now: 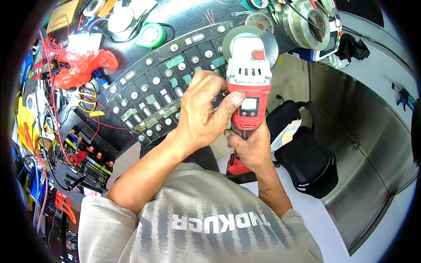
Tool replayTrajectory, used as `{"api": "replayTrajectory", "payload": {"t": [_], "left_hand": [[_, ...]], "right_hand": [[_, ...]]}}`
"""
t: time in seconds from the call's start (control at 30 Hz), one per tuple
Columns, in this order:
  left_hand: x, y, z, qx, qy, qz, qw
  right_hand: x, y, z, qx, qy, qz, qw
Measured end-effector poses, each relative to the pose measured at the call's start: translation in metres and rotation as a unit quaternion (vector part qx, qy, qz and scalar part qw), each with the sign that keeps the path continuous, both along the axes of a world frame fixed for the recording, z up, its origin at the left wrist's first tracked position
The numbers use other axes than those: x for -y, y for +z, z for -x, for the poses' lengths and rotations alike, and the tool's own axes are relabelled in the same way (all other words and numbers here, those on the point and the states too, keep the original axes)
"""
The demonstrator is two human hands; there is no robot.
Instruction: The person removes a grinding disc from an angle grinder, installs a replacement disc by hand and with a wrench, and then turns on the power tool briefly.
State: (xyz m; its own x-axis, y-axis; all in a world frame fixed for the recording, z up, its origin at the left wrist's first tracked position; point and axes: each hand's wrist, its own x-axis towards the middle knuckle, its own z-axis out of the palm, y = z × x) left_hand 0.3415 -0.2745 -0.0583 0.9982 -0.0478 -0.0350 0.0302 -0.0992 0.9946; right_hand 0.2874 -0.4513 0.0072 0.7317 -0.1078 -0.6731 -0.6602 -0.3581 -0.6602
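Note:
A red and grey cordless angle grinder points away from me at the middle right, its grey disc over the table's edge. My right hand is wrapped round the grinder's lower body, just above its red base. My left hand is closed at the grinder's left side, with the thumb pressed on the red body beside a small panel. What its curled fingers grip is partly hidden. Left of the disc lies a large black battery pack with rows of round metal terminals and bits of greenish tape.
On the dark table are a green tape roll, a red plastic bag and yellow-handled scissors. Wire spools stand at the far right. Circuit boards and wires crowd the left. A black chair stands at right.

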Motion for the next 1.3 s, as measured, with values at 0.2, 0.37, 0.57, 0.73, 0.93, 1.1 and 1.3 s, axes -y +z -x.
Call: {"api": "replayTrajectory", "payload": {"t": [0.2, 0.37, 0.57, 0.73, 0.93, 1.1, 1.3], "left_hand": [[-0.0015, -0.0029, 0.001, 0.016, -0.009, -0.01, 1.0], [0.002, 0.0001, -0.0012, 0.011, -0.003, -0.009, 1.0], [0.0001, 0.0034, -0.0012, -0.014, 0.016, 0.018, 1.0], [0.0029, 0.0014, -0.0018, 0.001, 0.004, 0.002, 1.0], [0.0017, 0.0039, -0.0014, -0.02, 0.006, 0.01, 1.0], [0.0002, 0.0043, -0.0016, -0.021, 0.012, 0.02, 0.999], [0.0021, 0.004, -0.0025, -0.011, 0.009, 0.008, 1.0]], "right_hand": [[-0.0011, 0.0002, -0.001, 0.003, 0.004, 0.006, 1.0], [-0.0002, 0.0011, -0.0023, -0.01, -0.003, 0.014, 1.0], [-0.0028, -0.0013, -0.0005, 0.017, -0.014, -0.019, 1.0], [0.0008, -0.0036, -0.0011, -0.001, -0.008, -0.005, 1.0], [-0.0017, 0.0013, -0.0038, 0.008, 0.003, 0.008, 1.0], [-0.0041, 0.0001, -0.0035, 0.015, -0.005, -0.005, 1.0], [-0.0012, -0.0005, -0.0042, -0.001, -0.004, 0.008, 1.0]]}}
